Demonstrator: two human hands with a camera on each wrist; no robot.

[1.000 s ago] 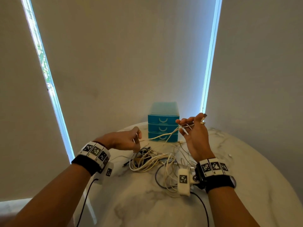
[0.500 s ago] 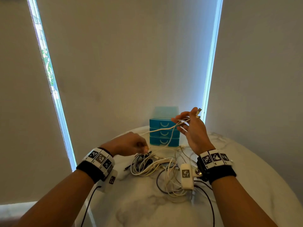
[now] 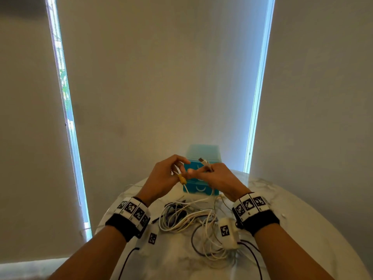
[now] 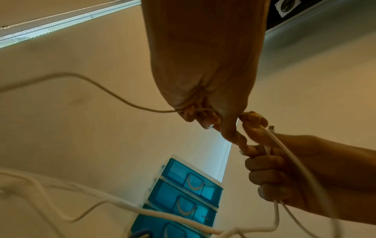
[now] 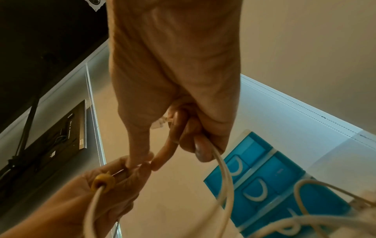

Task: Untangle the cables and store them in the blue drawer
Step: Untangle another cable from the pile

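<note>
Both hands are raised together in front of the blue drawer unit (image 3: 198,189), whose three drawers (image 5: 262,185) are shut. My left hand (image 3: 177,168) pinches a thin white cable just above its yellow plug (image 3: 182,179). The yellow plug (image 5: 102,181) also shows in the right wrist view, against my left palm. My right hand (image 3: 201,170) grips a white cable whose USB plug (image 3: 203,161) sticks up past its fingers, and its fingertips touch my left fingers. The held cables hang down into a tangle of white and black cables (image 3: 189,221) on the table.
The round marble table (image 3: 302,229) ends close on the left and right. The drawer unit stands at its far edge against a blind-covered window (image 3: 161,87). A white camera pod (image 3: 228,233) and black leads hang under my wrists over the tangle.
My left hand rose from the tangle on the table and came up to meet my right hand, bringing the yellow-plug cable. My right hand shifted slightly left. The head view tilted upward.
</note>
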